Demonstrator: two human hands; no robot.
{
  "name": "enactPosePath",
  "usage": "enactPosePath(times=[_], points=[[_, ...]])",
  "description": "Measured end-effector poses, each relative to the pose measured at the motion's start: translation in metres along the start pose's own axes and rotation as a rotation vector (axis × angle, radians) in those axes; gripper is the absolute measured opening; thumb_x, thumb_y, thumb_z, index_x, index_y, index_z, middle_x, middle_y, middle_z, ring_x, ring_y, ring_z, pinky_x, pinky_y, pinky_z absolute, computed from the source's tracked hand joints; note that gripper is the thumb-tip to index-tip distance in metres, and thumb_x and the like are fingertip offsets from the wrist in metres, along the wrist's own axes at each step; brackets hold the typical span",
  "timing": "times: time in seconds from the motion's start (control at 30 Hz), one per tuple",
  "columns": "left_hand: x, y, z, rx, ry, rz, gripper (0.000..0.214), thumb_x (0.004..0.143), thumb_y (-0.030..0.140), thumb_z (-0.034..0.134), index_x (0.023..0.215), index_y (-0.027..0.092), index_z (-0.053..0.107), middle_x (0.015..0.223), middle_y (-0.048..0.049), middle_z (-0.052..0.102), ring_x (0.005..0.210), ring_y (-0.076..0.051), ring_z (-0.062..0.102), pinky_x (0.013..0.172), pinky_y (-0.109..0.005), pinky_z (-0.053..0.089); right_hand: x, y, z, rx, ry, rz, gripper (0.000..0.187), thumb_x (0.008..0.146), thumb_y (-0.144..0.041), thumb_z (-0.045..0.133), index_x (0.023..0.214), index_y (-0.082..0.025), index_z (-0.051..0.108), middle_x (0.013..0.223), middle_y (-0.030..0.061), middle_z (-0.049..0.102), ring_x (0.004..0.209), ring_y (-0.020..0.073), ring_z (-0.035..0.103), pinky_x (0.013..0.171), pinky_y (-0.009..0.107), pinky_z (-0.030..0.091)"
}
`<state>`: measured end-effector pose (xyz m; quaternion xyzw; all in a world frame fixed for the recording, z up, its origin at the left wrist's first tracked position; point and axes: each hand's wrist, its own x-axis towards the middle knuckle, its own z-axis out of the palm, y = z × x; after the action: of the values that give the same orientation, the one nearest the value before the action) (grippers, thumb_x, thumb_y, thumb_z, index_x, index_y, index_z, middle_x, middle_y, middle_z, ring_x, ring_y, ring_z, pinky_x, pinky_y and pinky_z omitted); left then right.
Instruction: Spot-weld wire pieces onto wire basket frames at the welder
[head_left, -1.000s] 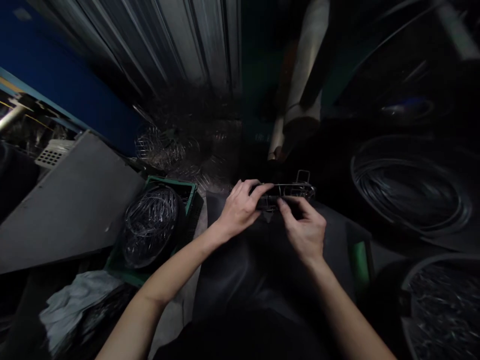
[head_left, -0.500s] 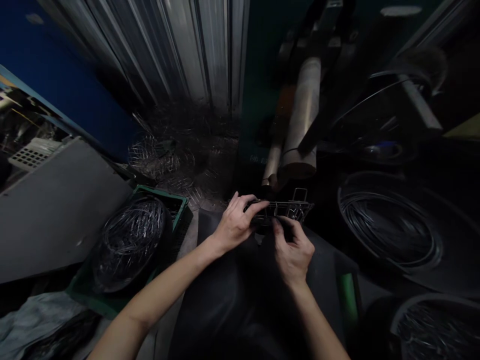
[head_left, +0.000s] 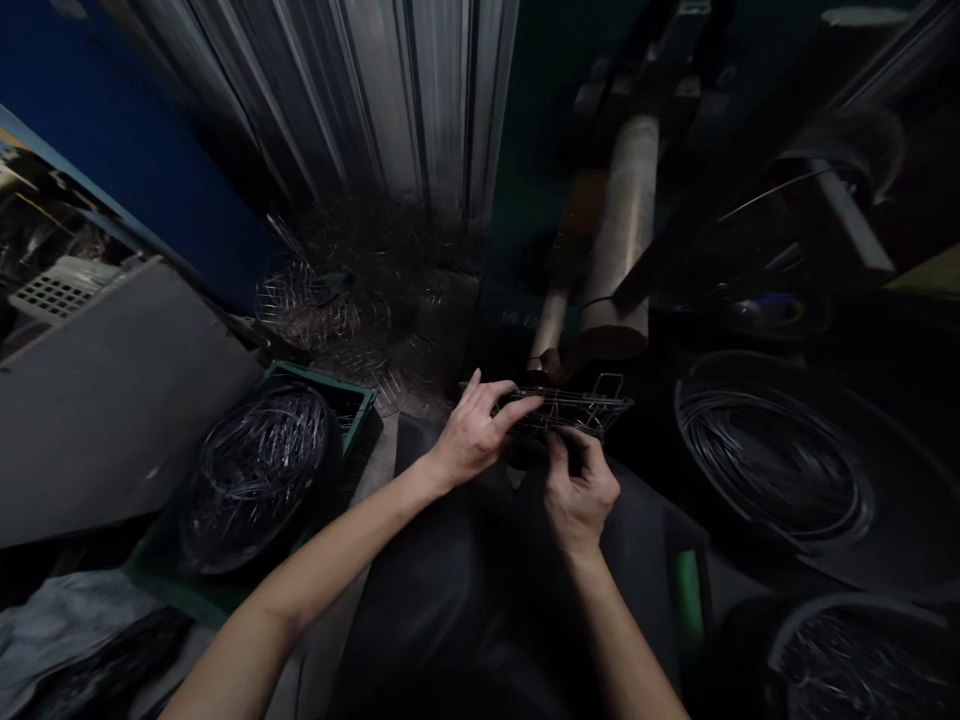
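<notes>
A small wire frame point(head_left: 574, 406) made of thin metal rods is held level in front of me, above my dark lap. My left hand point(head_left: 476, 432) grips its left end with thumb and fingers closed on the rods. My right hand point(head_left: 577, 487) pinches the frame's near edge from below, fingers curled. The frame's right end with a small upright loop sticks out free.
A green crate point(head_left: 341, 398) at left holds a round bundle of wire pieces point(head_left: 259, 472). More wire frames are piled point(head_left: 352, 300) by the corrugated wall. Large wire coils point(head_left: 772, 450) lie at right, a grey cylinder point(head_left: 622, 230) stands ahead, a bucket point(head_left: 862, 650) sits bottom right.
Both hands stayed on the wire frame; the right hand shifted slightly left under it and the frame tilted a little. The view moved slightly.
</notes>
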<state>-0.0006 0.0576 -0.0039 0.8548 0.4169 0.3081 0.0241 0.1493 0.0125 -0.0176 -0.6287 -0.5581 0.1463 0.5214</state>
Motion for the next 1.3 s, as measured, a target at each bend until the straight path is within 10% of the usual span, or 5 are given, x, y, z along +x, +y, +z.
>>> enactPosePath(times=[1.3], points=[[-0.001, 0.004, 0.011, 0.136, 0.115, 0.019, 0.041, 0.087, 0.016, 0.047, 0.126, 0.027, 0.051, 0.114, -0.0084, 0.052, 0.110, -0.019, 0.053, 0.105, -0.055, 0.037, -0.001, 0.015, 0.014, -0.169, 0.142, -0.112, 0.024, 0.092, -0.038, 0.046, 0.092, -0.017, 0.058, 0.082, 0.0091, 0.067, 0.073, 0.0189, 0.065, 0.067, 0.028, 0.048]])
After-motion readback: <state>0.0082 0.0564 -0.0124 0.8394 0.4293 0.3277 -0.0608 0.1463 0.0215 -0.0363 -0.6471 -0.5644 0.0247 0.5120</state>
